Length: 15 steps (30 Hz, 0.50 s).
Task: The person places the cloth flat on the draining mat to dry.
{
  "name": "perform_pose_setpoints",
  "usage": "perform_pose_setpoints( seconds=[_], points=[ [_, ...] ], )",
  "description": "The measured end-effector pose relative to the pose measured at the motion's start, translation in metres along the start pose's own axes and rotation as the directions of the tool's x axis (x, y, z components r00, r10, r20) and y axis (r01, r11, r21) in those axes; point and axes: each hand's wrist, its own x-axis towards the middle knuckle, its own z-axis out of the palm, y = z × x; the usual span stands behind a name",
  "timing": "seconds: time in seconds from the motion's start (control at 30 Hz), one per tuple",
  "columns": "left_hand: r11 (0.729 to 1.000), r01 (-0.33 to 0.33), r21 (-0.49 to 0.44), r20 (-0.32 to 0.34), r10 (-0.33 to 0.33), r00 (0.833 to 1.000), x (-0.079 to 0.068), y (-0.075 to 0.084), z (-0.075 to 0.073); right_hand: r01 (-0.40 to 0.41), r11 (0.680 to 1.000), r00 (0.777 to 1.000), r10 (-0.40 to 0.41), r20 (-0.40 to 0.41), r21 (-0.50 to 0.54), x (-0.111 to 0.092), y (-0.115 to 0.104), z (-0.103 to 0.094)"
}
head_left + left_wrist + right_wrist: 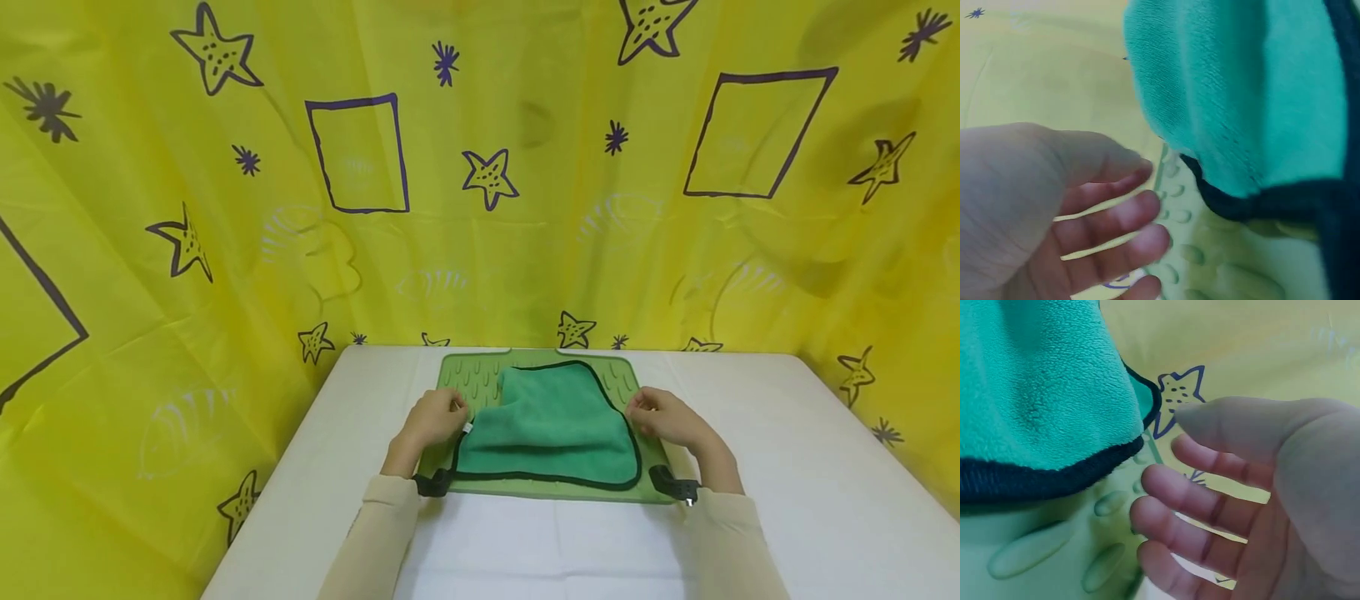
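A green microfiber cloth (pixel 555 425) with black edging lies unevenly on a green ridged mat (pixel 471 375), its upper left part folded and rumpled. Beside the cloth's left edge, near a small white tag (pixel 468 427), is my left hand (pixel 438 417). In the left wrist view that hand (pixel 1079 212) has loosely bent fingers, apart from the cloth (pixel 1210 94). By the cloth's right edge hovers my right hand (pixel 667 417). The right wrist view shows its fingers (pixel 1175 487) relaxed and spread, with nothing between them and the thumb.
The mat lies on a white-covered table (pixel 795 433). A yellow curtain (pixel 525 258) printed with stars and squares hangs behind the table and along both sides. Dark bands with small devices (pixel 433 483) are strapped on both wrists.
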Motion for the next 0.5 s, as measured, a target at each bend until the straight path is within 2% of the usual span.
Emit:
perform_pose_setpoints(
  seconds=[0.13, 0.23, 0.37, 0.5],
  points=[
    [0.998, -0.017, -0.053, -0.098, 0.012, 0.995, 0.007, 0.001, -0.002, 0.022, 1.0, 0.998, -0.022, -0.052, -0.005, 0.003, -0.001, 0.0],
    [0.998, -0.008, -0.066, -0.13, 0.0, 0.992, 0.012, 0.0, -0.002, 0.035, 0.999, 0.995, -0.035, -0.093, 0.001, 0.005, -0.007, 0.0],
    [0.997, -0.025, -0.076, -0.101, 0.018, 0.995, 0.025, 0.002, -0.002, 0.059, 0.998, 0.992, -0.058, -0.108, 0.005, 0.009, -0.019, 0.001],
    [0.996, -0.038, -0.075, -0.034, 0.036, 0.999, 0.043, 0.007, -0.002, 0.071, 0.997, 0.996, -0.072, -0.048, -0.029, 0.022, -0.028, 0.005]
  ],
)
